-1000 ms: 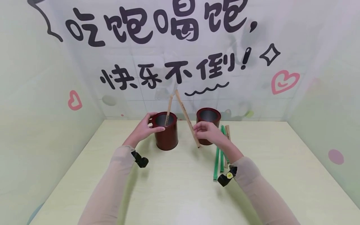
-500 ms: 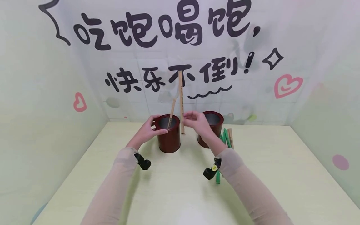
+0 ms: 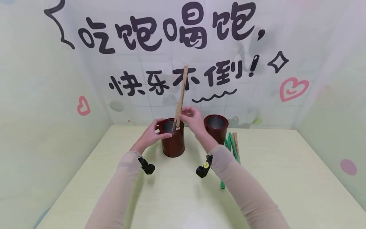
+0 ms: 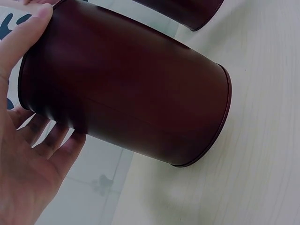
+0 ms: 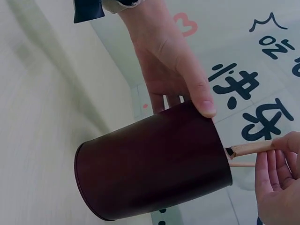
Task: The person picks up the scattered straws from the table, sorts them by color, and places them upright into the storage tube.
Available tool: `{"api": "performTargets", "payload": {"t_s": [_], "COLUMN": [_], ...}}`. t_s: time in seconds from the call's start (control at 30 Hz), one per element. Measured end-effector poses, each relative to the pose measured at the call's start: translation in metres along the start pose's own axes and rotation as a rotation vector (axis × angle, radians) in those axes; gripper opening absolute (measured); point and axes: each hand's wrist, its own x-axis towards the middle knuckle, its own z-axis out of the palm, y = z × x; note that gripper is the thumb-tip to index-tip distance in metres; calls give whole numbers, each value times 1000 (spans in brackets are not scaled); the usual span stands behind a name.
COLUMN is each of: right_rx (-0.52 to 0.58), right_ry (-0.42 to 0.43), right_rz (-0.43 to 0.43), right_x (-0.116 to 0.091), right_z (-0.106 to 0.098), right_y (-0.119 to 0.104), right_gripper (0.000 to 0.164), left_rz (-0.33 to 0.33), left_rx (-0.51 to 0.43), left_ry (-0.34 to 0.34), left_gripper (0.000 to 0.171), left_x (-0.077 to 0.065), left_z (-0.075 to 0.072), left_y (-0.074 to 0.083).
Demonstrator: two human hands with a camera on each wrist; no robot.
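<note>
Two hands are working close together. The right hand [image 3: 193, 120] is pinching a long, narrow tan strip with dark print [image 3: 184, 86] near its lower end, between thumb and fingertips. Its long axis is running nearly upright, the top leaning slightly to the person's right, and its lower end is hanging just above the mouth of a glossy, dark-red, cylindrical cup [image 3: 173, 144]. That cup is standing below and to the left of the pinch. The left hand [image 3: 151, 133] is gripping it near the rim, thumb on the near side. A shorter-looking tan strip [image 3: 174, 126] is leaning inside. Farther right, a matching dark-red cup [image 3: 219, 133] is standing, with narrow green strips [image 3: 233, 144] lying beside it on the pale wood-grain table [image 3: 171, 197].
</note>
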Motion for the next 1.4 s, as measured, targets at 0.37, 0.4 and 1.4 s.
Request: {"api": "performTargets", "payload": {"t_s": [0.37, 0.4, 1.4], "right_rx": [-108, -114, -97], "right_ry": [17, 15, 59], "right_rz": [-6, -8, -26], "right_x": [-3, -4, -33], "right_z": [-3, -4, -97], "right_y": [12, 13, -2], "right_gripper": [24, 24, 34], "left_rz": [3, 0, 14], "left_rx": [-12, -13, 25], "left_ry": [-12, -11, -5], "left_gripper": [81, 81, 86], "left_x": [-1, -1, -1], "left_z": [14, 15, -1], "left_y": [4, 4, 0]}}
